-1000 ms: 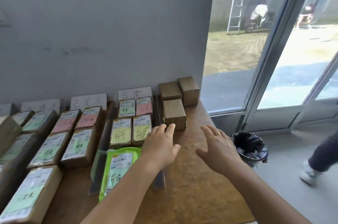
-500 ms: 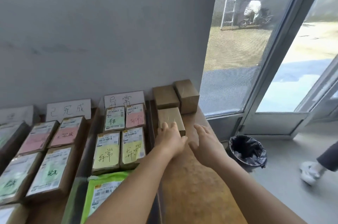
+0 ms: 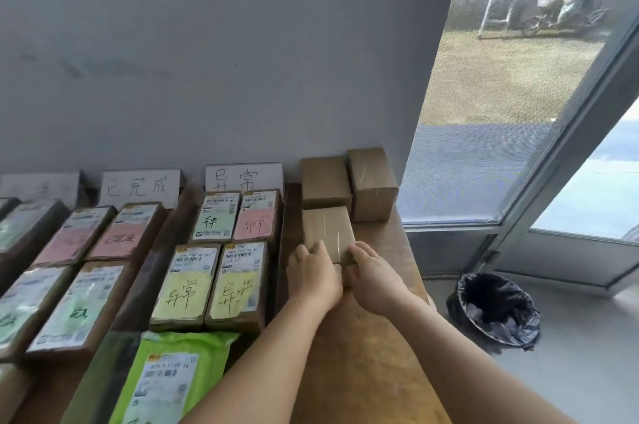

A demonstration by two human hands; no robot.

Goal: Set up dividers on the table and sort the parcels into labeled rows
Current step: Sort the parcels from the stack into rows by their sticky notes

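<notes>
A plain brown parcel [image 3: 326, 228] lies on the wooden table [image 3: 363, 354] in the rightmost row. My left hand [image 3: 313, 276] and my right hand [image 3: 375, 278] both grip its near edge, fingers curled onto its top. Behind it stand two more plain brown parcels [image 3: 325, 181] [image 3: 371, 183] against the wall. Left of a dark divider [image 3: 281, 240], labelled parcels [image 3: 211, 280] with green, pink and yellow stickers fill a row under a handwritten sign [image 3: 243, 176]. Further left, another sign [image 3: 140, 186] heads a row of parcels [image 3: 100, 237].
A green mailer bag [image 3: 166, 378] lies at the near end of the middle row. A black-lined bin [image 3: 494, 309] stands on the floor right of the table edge. A glass door [image 3: 518, 112] is at right, the grey wall behind.
Both hands moved forward from hovering over the table and took hold of the nearest plain brown parcel. The view shifted closer to the table and rightwards; a person's leg at right is gone from view.
</notes>
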